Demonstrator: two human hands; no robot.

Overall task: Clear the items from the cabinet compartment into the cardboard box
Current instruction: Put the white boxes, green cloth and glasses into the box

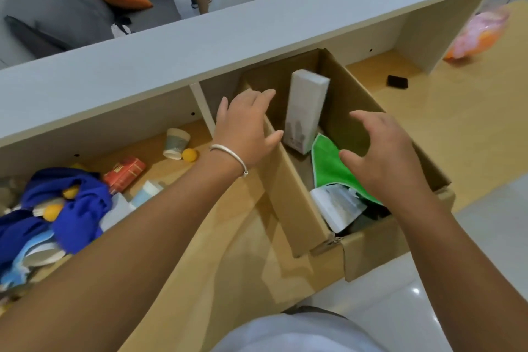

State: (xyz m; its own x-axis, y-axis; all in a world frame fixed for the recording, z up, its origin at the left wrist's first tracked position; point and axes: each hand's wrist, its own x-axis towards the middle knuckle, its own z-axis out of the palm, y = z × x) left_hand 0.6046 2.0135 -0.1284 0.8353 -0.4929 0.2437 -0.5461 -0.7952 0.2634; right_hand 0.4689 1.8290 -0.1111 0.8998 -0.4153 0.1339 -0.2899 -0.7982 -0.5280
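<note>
The open cardboard box (354, 100) sits in the cabinet's middle compartment and holds a tall white carton (307, 111), a green cloth (328, 166) and a white packet (337, 206). My left hand (245, 126) hovers over the box's left flap (291, 194) with fingers spread, holding nothing. My right hand (385, 154) is open above the green cloth. In the left compartment lie a blue cloth (71, 203), a red box (124, 174), a paper cup (175, 143), orange balls (189, 155) and pale blue and white items (145, 193).
The white cabinet top (228, 46) runs across above the compartments. A small black object (397, 81) lies in the right compartment. A pink and orange bag (480, 34) is on the floor at right. A person sits on a grey sofa (57, 8) behind.
</note>
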